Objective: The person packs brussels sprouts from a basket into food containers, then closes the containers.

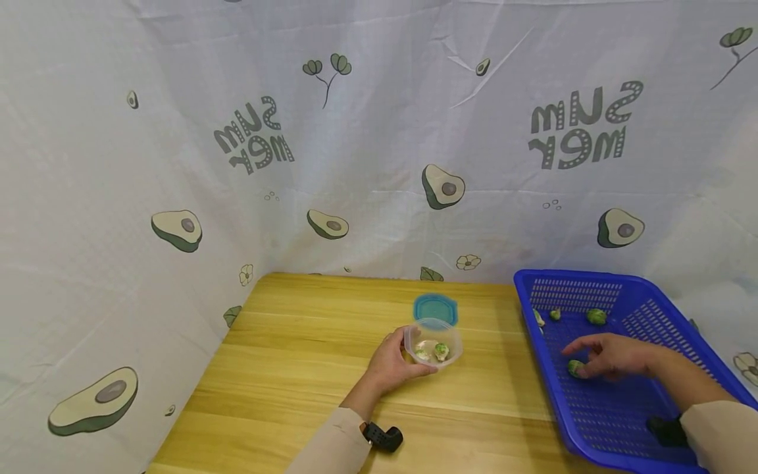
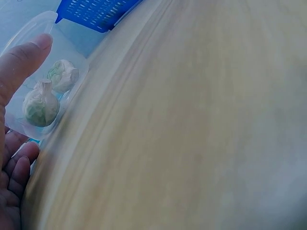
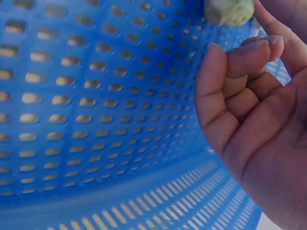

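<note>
My left hand [image 1: 392,363] grips a small clear plastic container [image 1: 454,339] on the table, thumb at the near side and fingers at the left. Two Brussels sprouts lie inside; one sprout [image 1: 441,351] shows green leaves, and the left wrist view shows a pale sprout [image 2: 41,106] stem up. Inside the blue basket, my right hand [image 1: 622,357] reaches over a Brussels sprout [image 1: 574,368], thumb beside it and index finger stretched past it. In the right wrist view the other fingers [image 3: 213,81] are bent, and the sprout [image 3: 231,11] is partly cut off.
A teal lid [image 1: 435,308] lies just behind the container. More sprouts, including a larger green one [image 1: 596,316] and a small one [image 1: 555,315], are in the perforated blue basket [image 1: 551,395] on the right. A patterned white curtain [image 1: 379,145] hangs behind the wooden table [image 1: 284,368].
</note>
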Tool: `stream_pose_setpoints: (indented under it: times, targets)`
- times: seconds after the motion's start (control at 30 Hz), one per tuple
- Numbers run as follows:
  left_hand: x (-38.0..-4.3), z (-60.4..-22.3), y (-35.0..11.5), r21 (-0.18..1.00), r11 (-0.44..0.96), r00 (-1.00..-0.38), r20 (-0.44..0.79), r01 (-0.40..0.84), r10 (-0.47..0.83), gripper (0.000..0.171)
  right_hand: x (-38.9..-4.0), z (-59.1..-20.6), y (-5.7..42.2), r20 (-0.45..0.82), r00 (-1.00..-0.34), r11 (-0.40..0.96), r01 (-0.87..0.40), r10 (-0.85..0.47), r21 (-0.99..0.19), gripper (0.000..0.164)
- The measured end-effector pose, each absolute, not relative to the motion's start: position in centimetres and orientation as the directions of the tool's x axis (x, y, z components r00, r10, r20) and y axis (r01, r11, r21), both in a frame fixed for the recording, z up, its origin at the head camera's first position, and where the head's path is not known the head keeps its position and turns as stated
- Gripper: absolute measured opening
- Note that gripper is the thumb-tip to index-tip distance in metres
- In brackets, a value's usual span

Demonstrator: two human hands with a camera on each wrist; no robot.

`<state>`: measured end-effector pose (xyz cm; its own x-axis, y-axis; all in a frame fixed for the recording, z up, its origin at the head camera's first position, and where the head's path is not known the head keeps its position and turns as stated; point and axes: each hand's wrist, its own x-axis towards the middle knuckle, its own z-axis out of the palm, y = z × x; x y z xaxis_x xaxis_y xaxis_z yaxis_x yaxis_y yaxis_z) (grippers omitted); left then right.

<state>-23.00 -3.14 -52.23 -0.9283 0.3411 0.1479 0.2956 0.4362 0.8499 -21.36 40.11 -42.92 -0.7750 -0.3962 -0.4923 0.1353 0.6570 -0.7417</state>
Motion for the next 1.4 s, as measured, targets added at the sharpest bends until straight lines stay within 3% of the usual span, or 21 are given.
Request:
stream_pose_setpoints:
  times: [0.33,0.63,0.87,1.4]
  targets:
    - [-23.1,-52.2,-3.1,0.846,0.450,-0.932,0.140,0.287,0.333,0.089,-21.5,-43.3,40.3,-0.556,-0.792,0.730,0.221,-0.252,-0.646,0.044]
    - [-23.1,-52.2,-3.2,0.838,0.455,-0.929,0.151,0.301,0.338,0.087,-21.6,-43.4,39.8,-0.574,-0.793,0.759,0.241,-0.205,-0.604,0.039]
    - [-22.9,-52.1,-3.1,0.832,0.465,-0.932,0.155,0.302,0.328,0.086,-21.7,-43.4,39.8,-0.423,-0.850,0.722,0.078,-0.312,-0.688,0.037]
    - [-22.7,-51.8,-3.2,0.827,0.476,-0.934,0.150,0.298,0.325,0.088,-21.5,-40.6,37.2,-0.116,-0.965,0.754,-0.106,-0.235,-0.649,0.049]
